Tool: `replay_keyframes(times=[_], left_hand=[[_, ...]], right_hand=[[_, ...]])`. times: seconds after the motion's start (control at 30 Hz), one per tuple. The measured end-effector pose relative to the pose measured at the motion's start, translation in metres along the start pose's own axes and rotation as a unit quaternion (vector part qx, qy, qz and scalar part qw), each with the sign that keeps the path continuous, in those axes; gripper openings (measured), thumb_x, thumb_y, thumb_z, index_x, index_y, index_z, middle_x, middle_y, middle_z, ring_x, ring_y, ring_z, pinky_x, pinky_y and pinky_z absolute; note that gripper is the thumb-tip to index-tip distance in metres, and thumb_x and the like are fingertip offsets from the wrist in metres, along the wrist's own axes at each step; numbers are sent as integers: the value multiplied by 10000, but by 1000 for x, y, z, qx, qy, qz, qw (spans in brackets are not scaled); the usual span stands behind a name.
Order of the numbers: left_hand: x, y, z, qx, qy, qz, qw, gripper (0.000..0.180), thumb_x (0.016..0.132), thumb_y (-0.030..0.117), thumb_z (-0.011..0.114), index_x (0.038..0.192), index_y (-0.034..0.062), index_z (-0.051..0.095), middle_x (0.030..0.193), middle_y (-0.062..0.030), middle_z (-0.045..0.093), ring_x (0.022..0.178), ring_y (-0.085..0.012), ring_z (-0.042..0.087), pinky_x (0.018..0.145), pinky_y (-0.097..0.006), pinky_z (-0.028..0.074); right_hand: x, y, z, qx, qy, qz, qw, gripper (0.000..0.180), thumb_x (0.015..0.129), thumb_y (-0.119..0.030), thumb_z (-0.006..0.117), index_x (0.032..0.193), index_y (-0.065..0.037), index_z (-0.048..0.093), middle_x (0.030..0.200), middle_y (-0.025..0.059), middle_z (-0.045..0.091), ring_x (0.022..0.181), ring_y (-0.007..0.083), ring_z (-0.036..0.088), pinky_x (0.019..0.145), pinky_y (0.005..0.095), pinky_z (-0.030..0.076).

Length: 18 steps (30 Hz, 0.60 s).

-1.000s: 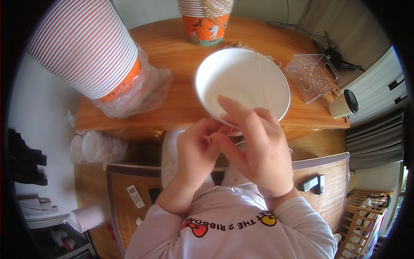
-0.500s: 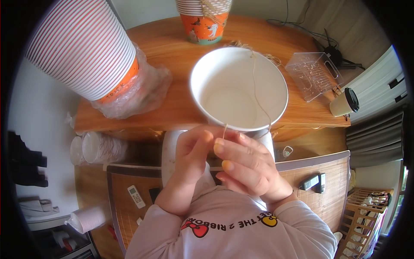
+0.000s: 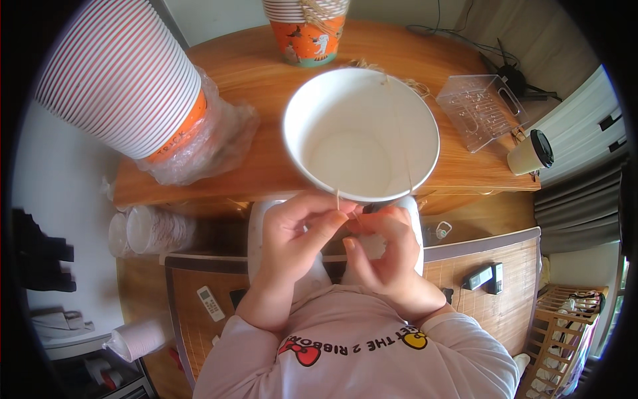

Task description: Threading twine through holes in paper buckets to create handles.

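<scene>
A wooden table (image 3: 266,159) is filling the view. Nearest, the left hand (image 3: 292,239) and right hand (image 3: 382,256) are pinching thin twine (image 3: 337,198) at the white paper cup (image 3: 361,136)'s near rim; keeping it taut should help. Left of the cup, a striped cup stack (image 3: 119,73) is lying in clear wrap; beyond, orange printed cups (image 3: 307,33) are standing.

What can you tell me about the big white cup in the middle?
The white cup looks like paper, round and wide, with a rolled rim. It is empty, and its open mouth faces the camera, so you see the plain white inside and flat bottom. A thin string runs across its mouth from the far rim to the near rim. It is held above the wooden table. The left hand and right hand meet just under its near rim, pinching the string there.
</scene>
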State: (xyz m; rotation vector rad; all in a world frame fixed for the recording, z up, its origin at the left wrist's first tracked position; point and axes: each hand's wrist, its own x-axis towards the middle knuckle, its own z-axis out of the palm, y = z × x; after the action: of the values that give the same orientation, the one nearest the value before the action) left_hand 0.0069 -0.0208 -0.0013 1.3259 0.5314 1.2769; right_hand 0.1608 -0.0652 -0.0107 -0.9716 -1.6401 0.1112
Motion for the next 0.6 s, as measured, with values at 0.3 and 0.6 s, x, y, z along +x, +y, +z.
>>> replay_keyframes(times=[0.3, 0.6], left_hand=[[5, -5, 1, 134, 9, 107, 985, 135, 836, -24, 735, 965, 17, 726, 976, -92, 704, 878, -169, 685, 748, -265, 543], [-2, -6, -1, -37, -15, -11, 999, 152, 880, -11, 703, 1031, -17, 701, 1049, -122, 697, 937, -182, 682, 790, -274, 553]], right_hand=[[0, -3, -6, -10, -20, -91, 996, 454, 627, 24, 711, 1054, -65, 586, 898, 31, 683, 762, 218, 584, 740, 370, 400], [-5, 2, -1, -39, -26, -117, 992, 414, 633, -22, 707, 1024, -79, 583, 957, 16, 705, 840, 210, 607, 813, 387, 395]])
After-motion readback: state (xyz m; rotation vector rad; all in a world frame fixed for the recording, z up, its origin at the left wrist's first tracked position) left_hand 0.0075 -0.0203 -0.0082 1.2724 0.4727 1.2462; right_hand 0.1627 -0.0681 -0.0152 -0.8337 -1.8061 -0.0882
